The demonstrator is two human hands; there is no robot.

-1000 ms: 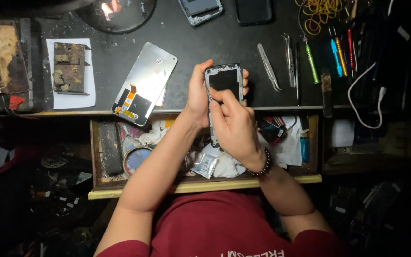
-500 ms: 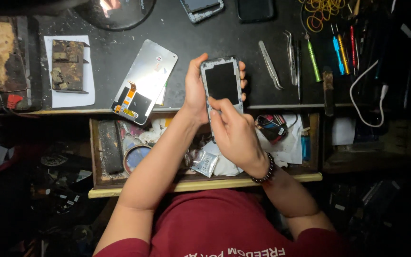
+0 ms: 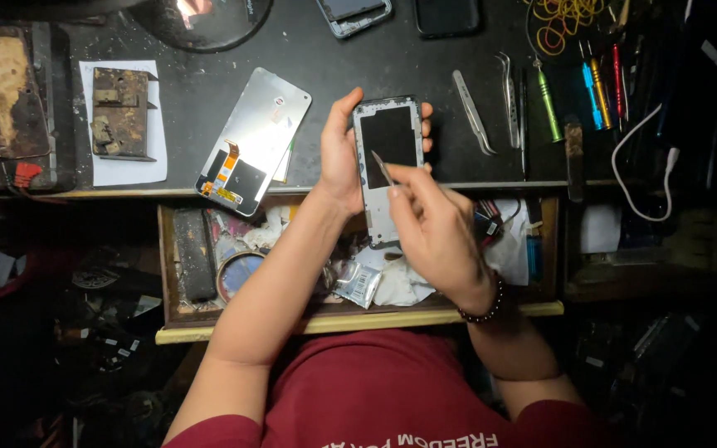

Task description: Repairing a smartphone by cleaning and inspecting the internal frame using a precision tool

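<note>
Nearest the camera: dark red shirt (image 3: 383, 390), both forearms reaching up from it; beaded bracelet (image 3: 481, 305) on the right wrist.

Above that, open wooden drawer (image 3: 358, 319) under the bench edge, cluttered; round tin (image 3: 238, 274), dark block (image 3: 195, 253), crumpled white paper (image 3: 400, 282) inside.

Over the drawer and bench edge: right hand (image 3: 433, 228), thumb and forefinger pressed together, pinching a thin metal blade (image 3: 382, 168); blade tip rests on the phone frame (image 3: 387, 166), near its middle; other fingers curled.

Left hand (image 3: 338, 153) grips the phone frame by its long edges; thumb along the left edge, fingertips (image 3: 426, 124) wrapped over the right edge; frame upright, held just above the bench edge, lower end over the drawer, dark inner panel facing the camera.

Bench (image 3: 375, 66) beyond: detached phone display (image 3: 255, 141) with orange flex, lying tilted just left of the left hand; rusty metal part (image 3: 119, 114) on white paper (image 3: 97, 166) further left; tweezers (image 3: 473, 112) right of the frame; coloured screwdrivers (image 3: 595, 83) and white cable (image 3: 641, 166) further right.

Far edge: yellow rubber bands (image 3: 566, 17), two more phones (image 3: 358, 12), round lamp base (image 3: 201, 21), partly cut off.
</note>
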